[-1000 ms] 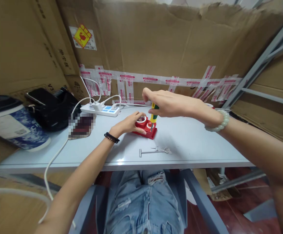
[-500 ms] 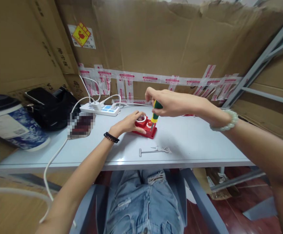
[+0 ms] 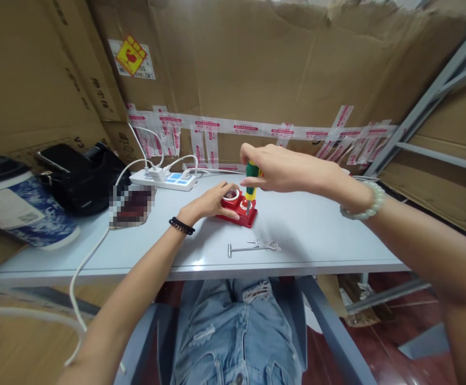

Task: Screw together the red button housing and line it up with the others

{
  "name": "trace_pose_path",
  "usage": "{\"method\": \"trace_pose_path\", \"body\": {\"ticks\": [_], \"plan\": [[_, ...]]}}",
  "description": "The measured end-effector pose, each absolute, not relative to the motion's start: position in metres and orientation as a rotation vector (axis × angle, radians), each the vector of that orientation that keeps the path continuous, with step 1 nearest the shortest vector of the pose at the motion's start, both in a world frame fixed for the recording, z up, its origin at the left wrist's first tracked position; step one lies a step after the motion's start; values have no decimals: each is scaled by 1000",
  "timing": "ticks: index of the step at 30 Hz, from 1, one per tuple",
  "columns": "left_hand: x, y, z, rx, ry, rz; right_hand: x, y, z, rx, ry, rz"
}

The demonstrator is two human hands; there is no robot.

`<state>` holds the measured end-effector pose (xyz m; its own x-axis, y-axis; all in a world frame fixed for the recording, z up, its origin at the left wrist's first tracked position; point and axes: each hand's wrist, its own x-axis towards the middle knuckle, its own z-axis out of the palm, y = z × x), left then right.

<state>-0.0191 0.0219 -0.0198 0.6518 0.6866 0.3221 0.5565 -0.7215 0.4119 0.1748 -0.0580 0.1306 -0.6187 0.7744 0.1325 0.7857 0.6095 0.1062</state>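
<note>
Wrist behind L hand (image 3: 211, 203) wears black band (image 3: 182, 225); behind R hand (image 3: 283, 170), pale green bead bracelet (image 3: 363, 206). Arms bare. Below both hands, light-blue ripped jeans (image 3: 233, 331).

Left hand (image 3: 207, 205) low, right hand (image 3: 281, 169) clenched above

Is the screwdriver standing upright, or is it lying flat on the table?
Upright. The right hand holds the screwdriver nearly vertical, tip down on the red block, which the left hand holds.
</note>
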Motion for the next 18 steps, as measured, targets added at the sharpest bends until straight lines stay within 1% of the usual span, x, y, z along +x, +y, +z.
{"method": "trace_pose_path", "body": {"ticks": [3, 8, 14, 18], "plan": [[-19, 21, -18, 2583, 1002, 676, 173, -55, 127, -1471, -2631, -351], [-19, 19, -16, 2572, 1006, 657, 177, -51, 132, -1442, -2727, -114], [-18, 17, -15, 2582, 1040, 660, 181, -48, 125, -1380, -2642, -231], [-18, 17, -15, 2591, 1028, 644, 181, -49, 126, -1244, -2676, -37]]}}
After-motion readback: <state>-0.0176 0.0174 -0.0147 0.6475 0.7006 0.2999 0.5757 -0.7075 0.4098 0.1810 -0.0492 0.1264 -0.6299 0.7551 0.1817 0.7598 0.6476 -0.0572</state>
